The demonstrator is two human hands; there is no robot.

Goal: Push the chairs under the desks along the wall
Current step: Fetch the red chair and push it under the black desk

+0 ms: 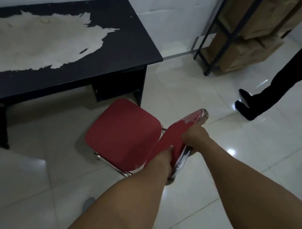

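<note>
A red padded chair (123, 131) with a chrome frame stands on the tiled floor, just in front of the right end of a black desk (119, 35) that sits against the white wall. The desk top is worn, with a large pale patch where the black surface has peeled. My left hand (165, 154) grips the lower part of the chair's red backrest. My right hand (194, 136) holds the backrest higher up, fingers wrapped over its edge. The seat faces the desk and sits outside it, near the desk's right side panel.
A person in dark trousers and shoes (251, 105) stands on the floor to the right. A black metal shelf frame (213, 45) with brown cardboard boxes (243, 49) stands against the wall beyond the desk. Glossy white tiles cover the floor (233, 188).
</note>
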